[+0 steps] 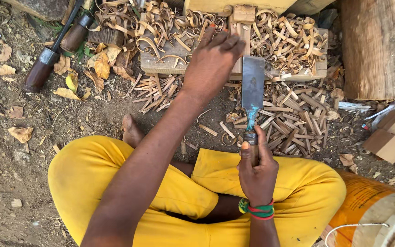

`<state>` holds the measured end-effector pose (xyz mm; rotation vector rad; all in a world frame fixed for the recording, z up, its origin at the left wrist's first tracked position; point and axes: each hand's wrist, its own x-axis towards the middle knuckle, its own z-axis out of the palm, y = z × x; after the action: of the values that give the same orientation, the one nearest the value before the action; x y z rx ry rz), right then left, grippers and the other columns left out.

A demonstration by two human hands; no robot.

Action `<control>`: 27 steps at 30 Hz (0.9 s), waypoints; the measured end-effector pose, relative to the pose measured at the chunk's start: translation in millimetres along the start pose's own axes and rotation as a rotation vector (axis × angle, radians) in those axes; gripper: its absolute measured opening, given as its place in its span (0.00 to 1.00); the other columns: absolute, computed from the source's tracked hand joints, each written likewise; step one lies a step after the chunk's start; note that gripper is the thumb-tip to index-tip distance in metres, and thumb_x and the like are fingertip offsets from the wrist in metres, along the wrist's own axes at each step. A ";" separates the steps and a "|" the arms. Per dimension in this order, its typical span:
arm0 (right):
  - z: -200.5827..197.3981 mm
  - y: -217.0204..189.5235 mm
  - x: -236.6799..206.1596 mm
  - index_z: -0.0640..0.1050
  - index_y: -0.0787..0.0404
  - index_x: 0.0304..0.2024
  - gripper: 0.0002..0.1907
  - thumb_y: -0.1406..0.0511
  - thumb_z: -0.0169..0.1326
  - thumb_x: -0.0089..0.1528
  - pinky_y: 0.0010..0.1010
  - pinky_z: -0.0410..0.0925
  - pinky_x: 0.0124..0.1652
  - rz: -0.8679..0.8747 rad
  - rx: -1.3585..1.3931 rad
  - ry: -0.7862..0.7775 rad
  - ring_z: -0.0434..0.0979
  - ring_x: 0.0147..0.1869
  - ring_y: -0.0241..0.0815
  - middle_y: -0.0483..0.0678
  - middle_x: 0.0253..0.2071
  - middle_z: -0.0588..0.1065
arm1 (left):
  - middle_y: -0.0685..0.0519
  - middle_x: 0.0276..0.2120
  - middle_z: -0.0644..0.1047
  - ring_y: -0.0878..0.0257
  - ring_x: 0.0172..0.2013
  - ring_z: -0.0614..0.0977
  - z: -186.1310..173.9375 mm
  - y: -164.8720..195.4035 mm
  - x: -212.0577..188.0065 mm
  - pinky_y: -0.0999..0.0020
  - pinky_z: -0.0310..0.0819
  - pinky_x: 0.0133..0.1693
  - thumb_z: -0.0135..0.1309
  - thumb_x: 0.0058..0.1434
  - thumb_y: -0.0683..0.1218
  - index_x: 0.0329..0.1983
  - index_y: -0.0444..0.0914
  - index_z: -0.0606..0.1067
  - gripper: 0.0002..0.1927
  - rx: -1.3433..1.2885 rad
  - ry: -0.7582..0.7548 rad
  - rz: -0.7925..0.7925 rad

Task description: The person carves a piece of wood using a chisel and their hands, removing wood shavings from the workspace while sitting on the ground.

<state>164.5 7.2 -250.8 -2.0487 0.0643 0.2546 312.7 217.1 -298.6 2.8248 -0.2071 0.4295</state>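
- Head view, looking straight down at a person seated cross-legged on bare earth in yellow trousers point(115, 183); one bare foot point(131, 130) showed between the knees.
- Right hand point(258, 171) was closed in a fist around the handle of a broad flat chisel point(253, 89). The blade pointed away from the body, its far end resting at the edge of the wooden board point(161, 64). Green and red bangles point(259, 210) sat on that wrist.
- Left hand point(213, 61) reached forward, fingers curled down onto a small upright wood piece point(239, 34) standing on the board, just left of the blade. Whether the fingers fully gripped it could not be told.
- Curled wood shavings point(284, 39) covered the board; short straight wood splits point(293, 114) lay heaped on the ground beside the blade.
- Containers: an orange cylindrical drum point(362, 201) with a pale rim stood at lower right, touching the right knee; its contents were out of sight.
- Packages: two small plain brown cardboard boxes point(387, 144) lay at the right edge, near a thick log point(380, 45). No label legible on them.
- Two dark wooden-handled tools point(46, 64) lay at upper left among dry leaves point(101, 66), well apart from both hands.
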 end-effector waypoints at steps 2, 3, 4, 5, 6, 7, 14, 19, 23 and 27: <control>0.3 0.8 2.6 0.71 0.65 0.68 0.24 0.66 0.54 0.70 0.22 0.62 0.28 -0.122 -0.121 0.015 0.63 0.30 0.25 0.39 0.32 0.71 | 0.48 0.52 0.81 0.55 0.58 0.80 -0.9 -3.4 0.6 0.52 0.60 0.70 0.52 0.68 0.41 0.52 0.39 0.78 0.11 -0.089 -0.066 -0.048; 0.4 0.4 3.3 0.71 0.63 0.69 0.25 0.67 0.54 0.69 0.23 0.60 0.27 -0.078 -0.146 0.004 0.61 0.28 0.26 0.41 0.29 0.68 | 0.47 0.50 0.81 0.54 0.56 0.80 -1.4 -5.2 0.6 0.52 0.60 0.72 0.52 0.72 0.43 0.50 0.38 0.79 0.08 -0.131 -0.100 -0.072; 0.5 -0.5 4.4 0.71 0.62 0.70 0.26 0.67 0.54 0.69 0.24 0.57 0.27 -0.033 -0.170 -0.003 0.58 0.27 0.28 0.44 0.26 0.65 | 0.46 0.49 0.82 0.53 0.55 0.81 -1.7 -7.2 1.8 0.53 0.61 0.71 0.52 0.71 0.44 0.49 0.37 0.80 0.09 -0.146 -0.080 -0.065; 0.3 -1.6 5.2 0.71 0.61 0.70 0.27 0.67 0.55 0.68 0.26 0.55 0.26 0.015 -0.195 -0.010 0.56 0.25 0.29 0.46 0.23 0.63 | 0.45 0.48 0.82 0.52 0.53 0.82 -1.3 -7.5 2.5 0.54 0.61 0.69 0.53 0.71 0.44 0.49 0.37 0.80 0.09 -0.164 -0.061 -0.057; -0.1 -2.9 5.8 0.71 0.62 0.70 0.27 0.67 0.55 0.68 0.26 0.58 0.26 0.002 -0.212 -0.008 0.58 0.26 0.30 0.47 0.24 0.66 | 0.45 0.47 0.82 0.51 0.51 0.82 -0.5 -7.1 2.8 0.54 0.62 0.68 0.53 0.70 0.45 0.48 0.36 0.81 0.10 -0.185 -0.045 -0.051; 0.4 -4.2 6.5 0.70 0.62 0.69 0.27 0.67 0.55 0.67 0.25 0.60 0.26 -0.011 -0.228 -0.004 0.60 0.26 0.30 0.47 0.25 0.69 | 0.46 0.47 0.82 0.52 0.52 0.82 0.4 -7.5 3.9 0.53 0.61 0.69 0.53 0.71 0.45 0.46 0.37 0.82 0.10 -0.197 -0.055 -0.052; -1.3 -8.4 6.5 0.68 0.65 0.69 0.29 0.68 0.56 0.66 0.26 0.70 0.32 -0.048 -0.222 -0.034 0.73 0.31 0.31 0.51 0.31 0.77 | 0.52 0.53 0.81 0.52 0.57 0.79 7.8 -5.4 2.3 0.50 0.56 0.69 0.55 0.68 0.50 0.48 0.44 0.83 0.11 -0.225 0.023 -0.115; -4.7 -8.4 5.5 0.70 0.65 0.66 0.26 0.68 0.57 0.66 0.26 0.70 0.33 -0.084 -0.229 -0.019 0.73 0.32 0.31 0.50 0.33 0.78 | 0.55 0.55 0.81 0.52 0.60 0.76 4.8 -2.1 -1.0 0.45 0.52 0.69 0.57 0.64 0.44 0.51 0.49 0.82 0.13 -0.159 0.022 -0.153; -5.2 -10.4 4.9 0.73 0.64 0.64 0.24 0.66 0.58 0.66 0.27 0.69 0.33 -0.066 -0.253 -0.018 0.71 0.30 0.33 0.51 0.34 0.78 | 0.55 0.56 0.80 0.52 0.61 0.76 1.7 1.9 -0.6 0.41 0.52 0.69 0.57 0.58 0.35 0.53 0.51 0.82 0.23 -0.050 -0.011 -0.162; -4.3 -12.6 6.9 0.72 0.66 0.63 0.23 0.66 0.58 0.67 0.27 0.71 0.38 -0.238 -0.271 -0.010 0.78 0.39 0.31 0.56 0.44 0.79 | 0.49 0.56 0.79 0.48 0.61 0.73 2.1 6.1 -0.8 0.39 0.49 0.68 0.63 0.56 0.47 0.54 0.46 0.80 0.21 -0.113 -0.041 -0.195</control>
<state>173.8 9.8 -239.3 -2.2987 -0.2309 0.1299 311.4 210.8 -299.2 2.7110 0.0357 0.3071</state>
